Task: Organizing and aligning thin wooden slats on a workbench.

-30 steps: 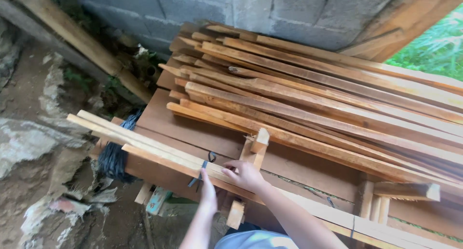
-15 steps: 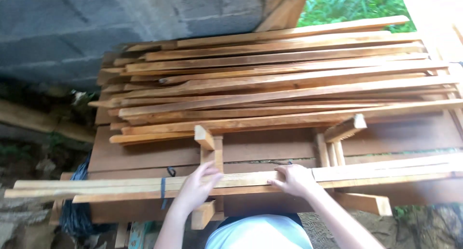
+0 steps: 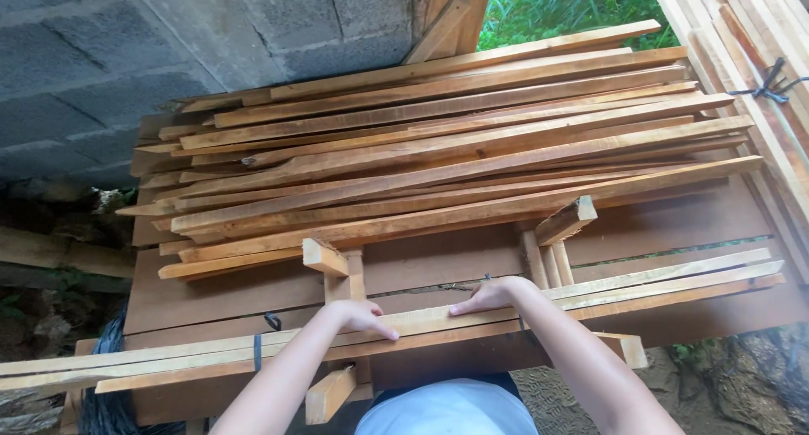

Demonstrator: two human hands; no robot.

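Bundle of wooden slats, both hands laid flat on top

Left hand: fingers spread, palm down on the bundle, clamped on nothing. Right hand: fingers extended flat on the same bundle, likewise not closed. Bundle lies crosswise beneath both palms, along the near edge of a brown board table. Dark strap rings the bundle, well left of the left hand. Short upright wooden block just beyond the left hand; second block beyond and right of the right hand. Loose slat stack farther beyond both hands. Grey block wall behind the stack
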